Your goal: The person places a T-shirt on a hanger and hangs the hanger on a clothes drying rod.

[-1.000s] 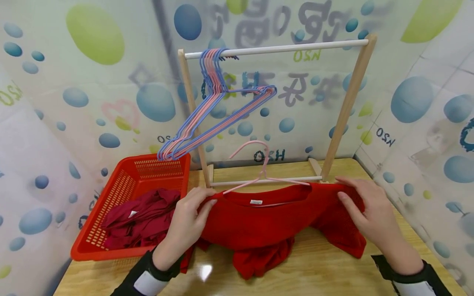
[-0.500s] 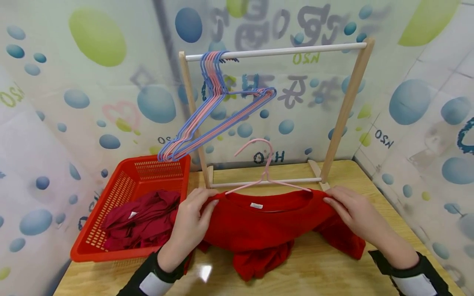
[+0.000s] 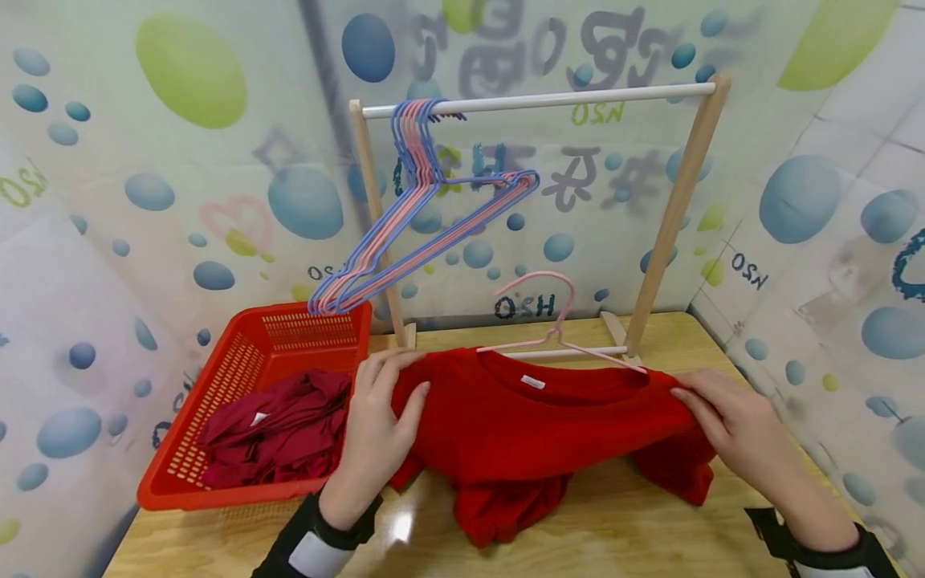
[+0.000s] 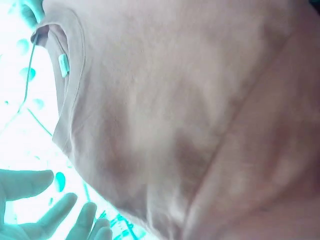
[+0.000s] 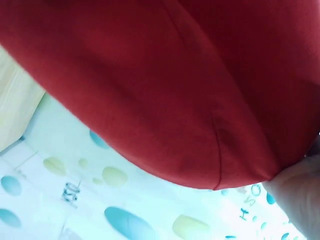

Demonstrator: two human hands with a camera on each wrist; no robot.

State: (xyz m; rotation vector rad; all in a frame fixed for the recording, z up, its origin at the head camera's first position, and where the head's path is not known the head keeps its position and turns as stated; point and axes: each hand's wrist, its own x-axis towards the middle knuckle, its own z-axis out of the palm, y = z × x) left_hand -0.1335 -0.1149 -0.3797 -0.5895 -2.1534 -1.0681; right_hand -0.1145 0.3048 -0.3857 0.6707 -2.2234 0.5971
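Observation:
A red T-shirt (image 3: 520, 437) is held up by its far edge over the table, with a white label inside its neckline. A pink hanger (image 3: 557, 331) sits inside the shirt, its hook and upper arms showing above the neck opening. My right hand (image 3: 744, 425) pinches the right shoulder of the shirt; the right wrist view shows the fingers (image 5: 297, 192) at the cloth's edge. At the left shoulder, my left hand (image 3: 379, 425) has thumb and fingers spread. In the left wrist view its fingers (image 4: 57, 215) stand apart from the shirt edge.
Several blue and pink hangers (image 3: 415, 193) hang at the left of a rack with a white top rail (image 3: 578, 99) and wooden posts. A red basket (image 3: 238, 353) holding dark red clothes (image 3: 289, 433) stands on the left of the wooden table (image 3: 621, 538).
My left hand has let go of the left shoulder and spread its fingers. The shirt and hanger have shifted right, and my right hand, now pinching the shoulder, has moved right with them.

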